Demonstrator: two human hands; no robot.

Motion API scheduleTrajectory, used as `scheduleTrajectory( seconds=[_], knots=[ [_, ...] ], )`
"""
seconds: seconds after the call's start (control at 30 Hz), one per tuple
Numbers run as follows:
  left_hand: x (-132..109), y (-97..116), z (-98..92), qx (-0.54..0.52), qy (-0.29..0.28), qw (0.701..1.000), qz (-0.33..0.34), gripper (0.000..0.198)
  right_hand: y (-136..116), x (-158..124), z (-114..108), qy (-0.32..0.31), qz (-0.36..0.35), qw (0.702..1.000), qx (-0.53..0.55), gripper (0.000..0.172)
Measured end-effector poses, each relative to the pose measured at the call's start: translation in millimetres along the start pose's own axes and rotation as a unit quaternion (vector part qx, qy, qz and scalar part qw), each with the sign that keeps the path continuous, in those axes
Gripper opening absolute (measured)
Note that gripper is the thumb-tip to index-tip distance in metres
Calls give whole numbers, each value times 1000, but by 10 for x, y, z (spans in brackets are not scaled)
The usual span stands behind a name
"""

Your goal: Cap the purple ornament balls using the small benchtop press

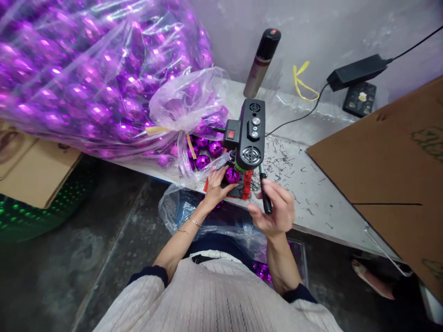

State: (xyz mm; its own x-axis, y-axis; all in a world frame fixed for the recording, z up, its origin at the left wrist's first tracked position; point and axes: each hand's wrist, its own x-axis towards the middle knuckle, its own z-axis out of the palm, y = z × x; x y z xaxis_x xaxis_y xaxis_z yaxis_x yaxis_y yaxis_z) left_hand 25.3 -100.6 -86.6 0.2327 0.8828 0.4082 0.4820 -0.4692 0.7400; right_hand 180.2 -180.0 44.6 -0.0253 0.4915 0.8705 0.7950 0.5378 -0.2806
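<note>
A small drill-press-like machine [251, 131], black with round vents, buttons and a red switch, stands at the table's front edge. Under its head sits a shiny purple faceted ball [232, 175]. My left hand [218, 186] has its thumb and fingers curved around that ball, just over the machine's black and red base [247, 184]. To the right, my right hand [275, 207] grips the black lever handle [266, 196], which points down toward me. More purple balls [202, 161] lie left of the machine, by the mouth of a clear bag.
A huge clear bag [104, 83] of purple balls fills the left. Behind the machine stand a spray can [262, 62] and a black power adapter [360, 71] with its cable. Small dark wire bits [280, 161] litter the table [311, 198]. At right is a cardboard box [387, 170].
</note>
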Motion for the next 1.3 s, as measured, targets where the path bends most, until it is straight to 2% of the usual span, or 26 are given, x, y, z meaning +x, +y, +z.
scheduleTrajectory(
  seconds=[0.1, 0.13, 0.3, 0.47, 0.7, 1.07, 1.23, 1.3],
  knots=[
    [2, 7, -2, -2, -4, 1000, -1, 69, -41, 133, 119, -24, 7, 1000, 12, 16],
    [1, 6, 0, -5, -3, 1000, 2, 69, -49, 137, 163, -14, 16, 1000, 10, 10],
    [-12, -5, 14, -9, 10, 1000, 21, 66, 13, -42, 412, 51, 1, 998, 25, 29],
    [-19, 1, 25, 14, 12, 1000, 16, 64, 104, -225, 541, 85, 0, 996, 36, 30],
    [-28, 1, 31, 18, 14, 1000, 18, 64, 106, -302, 601, 111, 15, 993, 43, 29],
    [-17, 16, 22, -8, 11, 1000, 10, 64, 137, -383, 630, 109, 22, 993, 26, 27],
    [24, 24, 22, -8, 4, 1000, -4, 65, 175, -375, 634, 80, -32, 996, 19, 26],
    [40, 29, 14, -17, 1, 1000, -2, 66, 147, -303, 582, 81, -22, 996, 14, 27]
  ],
)
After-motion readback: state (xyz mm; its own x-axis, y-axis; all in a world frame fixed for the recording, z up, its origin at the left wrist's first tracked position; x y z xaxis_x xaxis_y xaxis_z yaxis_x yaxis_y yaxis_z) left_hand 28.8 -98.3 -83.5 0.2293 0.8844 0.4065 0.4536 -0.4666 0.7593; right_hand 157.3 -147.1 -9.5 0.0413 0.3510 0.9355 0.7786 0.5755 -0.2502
